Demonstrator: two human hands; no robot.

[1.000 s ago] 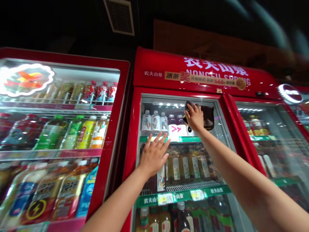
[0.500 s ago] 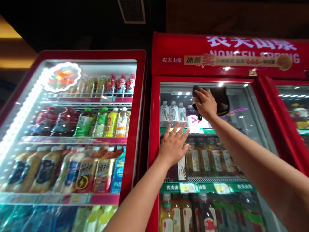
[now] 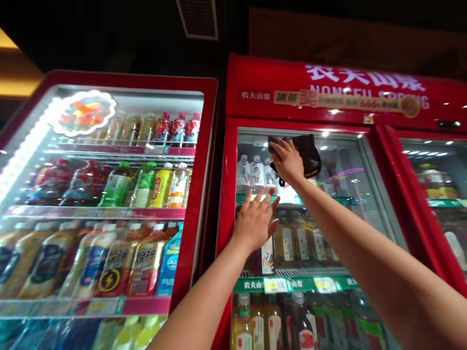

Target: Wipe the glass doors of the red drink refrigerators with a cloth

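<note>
My right hand [image 3: 290, 163] grips a black cloth [image 3: 308, 153] and presses it to the upper glass of the red-framed fridge door. Part of the cloth is bunched under my fingers, and the rest spreads out to the right. Lower and to the left, my left hand [image 3: 255, 221] lies with fingers spread against the same glass door [image 3: 350, 180]. It holds nothing. Behind the glass, white-capped bottles [image 3: 257, 171] stand on the top shelf, and tea-coloured bottles [image 3: 288, 240] fill the shelf below.
A second red-framed fridge [image 3: 213, 97], full of drinks, stands to the left with a dark gap between. Above my hands runs the red sign panel [image 3: 251, 75] with a beige promotional strip [image 3: 350, 103]. Another glass door [image 3: 434, 155] lies to the right.
My right hand has moved the cloth left across the top of the glass. My left hand stays spread on the door, and the view has shifted slightly.
</note>
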